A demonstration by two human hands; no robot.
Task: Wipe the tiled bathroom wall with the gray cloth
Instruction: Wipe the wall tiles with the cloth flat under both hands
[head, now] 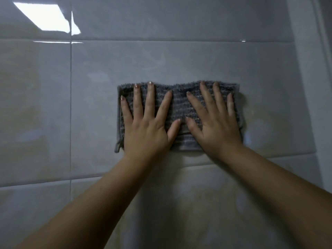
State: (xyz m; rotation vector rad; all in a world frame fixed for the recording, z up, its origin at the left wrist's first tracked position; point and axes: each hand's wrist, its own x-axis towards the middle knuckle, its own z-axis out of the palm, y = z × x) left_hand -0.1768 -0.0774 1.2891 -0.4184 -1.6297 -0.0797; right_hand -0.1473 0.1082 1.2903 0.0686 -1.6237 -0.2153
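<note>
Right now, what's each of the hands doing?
Left hand: open, flat on the gray cloth.
Right hand: open, flat on the cloth too.

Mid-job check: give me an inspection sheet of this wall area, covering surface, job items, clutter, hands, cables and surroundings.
Surface: glossy tiled wall, pale, grout lines visible, faint smears above the cloth.
Job's things: gray cloth, folded into a rectangle, pressed flat to the wall; small loop tab hangs at its lower left corner.
Clutter: nothing seen.
Hands: left hand and right hand lie side by side, palms flat on the cloth, fingers spread, pointing up.
Cables: nothing seen.
Surroundings: bright light reflection upper left; wall corner edge at right.
</note>
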